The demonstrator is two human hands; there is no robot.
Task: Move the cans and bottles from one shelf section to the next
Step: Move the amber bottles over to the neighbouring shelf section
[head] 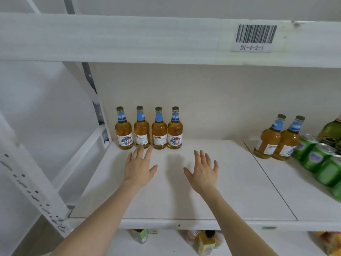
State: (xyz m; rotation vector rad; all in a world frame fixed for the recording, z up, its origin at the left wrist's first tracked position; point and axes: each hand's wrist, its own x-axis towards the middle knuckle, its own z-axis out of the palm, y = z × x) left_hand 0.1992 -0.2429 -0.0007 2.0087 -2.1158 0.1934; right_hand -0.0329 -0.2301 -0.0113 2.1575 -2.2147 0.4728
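Bare forearms up from the bottom edge, side by side, palms down over the shelf. Left hand open, fingers straight and slightly spread, tips right at the feet of the middle pair of four bottles — touching or not, cannot tell. Right hand likewise open, fingers fanned, holding nothing, out to the right of that row.

Four bottles upright in a tight row at the back left corner: amber, blue neck bands, white labels, a blue-and-red shield on the two end ones, wording too blurred to read. Another two bottles beyond the seam on the next section, just beside green cans. Barcode tag on the beam above, marked D1-4-2-1.

Wide stretch of white board from the row across to the seam — a dark line running front to back. Perforated post at the left edge; front lip under the forearms.
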